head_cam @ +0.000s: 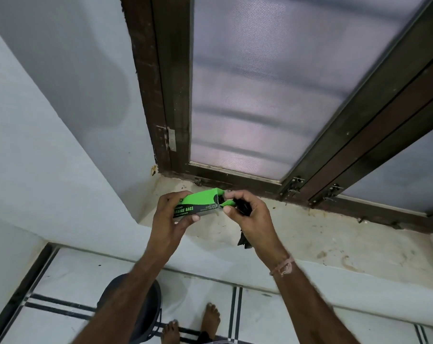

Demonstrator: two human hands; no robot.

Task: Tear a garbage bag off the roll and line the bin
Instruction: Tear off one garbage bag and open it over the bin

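Note:
My left hand [172, 214] grips a green and black garbage bag box [198, 203] held level above the window sill. Its right end flap is open. My right hand [250, 217] is closed on black bag material [242, 207] at the box's open end; a strip of the black plastic hangs below my palm. The dark round bin [146, 309] stands on the floor below, largely hidden behind my left forearm.
A stained stone sill [322, 234] lies under the hands, backed by a dark-framed mesh window [260, 83]. A white wall [49, 120] closes in on the left. My bare feet [210, 319] stand on the white tiled floor beside the bin.

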